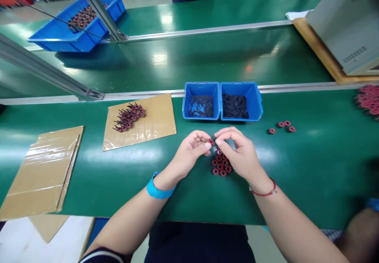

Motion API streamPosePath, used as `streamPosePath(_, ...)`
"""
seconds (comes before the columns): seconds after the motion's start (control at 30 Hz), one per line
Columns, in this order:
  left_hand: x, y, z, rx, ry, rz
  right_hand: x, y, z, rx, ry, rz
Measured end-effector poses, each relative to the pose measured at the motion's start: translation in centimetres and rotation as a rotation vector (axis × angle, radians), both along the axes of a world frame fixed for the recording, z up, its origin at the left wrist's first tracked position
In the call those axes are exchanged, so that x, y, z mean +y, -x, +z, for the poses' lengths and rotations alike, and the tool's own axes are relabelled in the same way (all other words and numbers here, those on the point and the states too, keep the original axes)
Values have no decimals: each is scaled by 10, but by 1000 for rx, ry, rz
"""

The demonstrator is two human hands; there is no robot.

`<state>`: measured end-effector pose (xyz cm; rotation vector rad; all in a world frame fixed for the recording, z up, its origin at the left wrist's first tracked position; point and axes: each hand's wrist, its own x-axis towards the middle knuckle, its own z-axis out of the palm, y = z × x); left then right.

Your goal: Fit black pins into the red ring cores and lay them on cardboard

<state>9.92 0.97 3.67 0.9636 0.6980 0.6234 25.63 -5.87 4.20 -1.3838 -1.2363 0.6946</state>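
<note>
Head view: two bare hands over a green surface [308, 168].

- Left hand [187, 152]: fingers pinched on one small red-and-black ring [211, 141], edge exposed towards the right fingers; probably held by its side so that the other hand can reach it.
- Right hand [243, 156]: thumb and index tips drawn close, just beside the ring; whether they hold a piece, cannot tell.
- Ring cluster [220, 166]: below the fingertips, towards the body; likely there for a short reach.
- Two blue bins, left bin [186, 107] and right bin [257, 107]: side by side beyond the fingers, dark slender pieces [235, 104] inside; open tops seem to suit picking.
- Pronged rings [129, 117]: bunched on cardboard [161, 117], left of the left fingers, apparently kept apart from the plain ones.
- Loose rings [281, 124]: four, right of the right fingers.
- Pose: forearms converge from either side, wrists low, palms turned inward, fingers curled.
</note>
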Motion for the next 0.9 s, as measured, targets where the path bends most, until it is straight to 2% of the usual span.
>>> streamPosePath(0.1, 1, 0, -1, 6, 40, 7, -4, -7, 5, -48, -124, -131)
streamPosePath(0.17, 1, -1, -2, -34, 100, -12, -4, -11, 6, -46, -102, -180)
streamPosePath(0.23, 1, -2, -2, -88, 165, -38, -3, -13, 6, -44, -4, -128)
streamPosePath(0.3, 1, -2, -1, -132, 209, -54, -1, -12, 5, -31, 89, -17)
streamPosePath(0.43, -1, -1, 0, -181, 244, -88, -3, -7, 3, -12, 121, 91)
streamPosePath(0.53, 0, 0, 1, -193, 277, -136, 0, -11, 6, 44, 95, 39)
streamPosePath(0.63, 2, 2, 3, -216, 308, -142, 18, -20, 16, 17, 61, -86)
streamPosePath(0.7, 5, 3, 4, -245, 318, -119, 41, -23, 26, -158, 73, -91)
streamPosePath(0.73, 6, 4, 4, -262, 319, -98, 55, -22, 31, -314, 111, -43)
streamPosePath(0.83, 14, 6, 5, -316, 305, 11, 99, -12, 40, -916, 362, 220)
streamPosePath(0.9, 22, 8, 4, -341, 301, 132, 125, -2, 40, -1066, 470, 319)
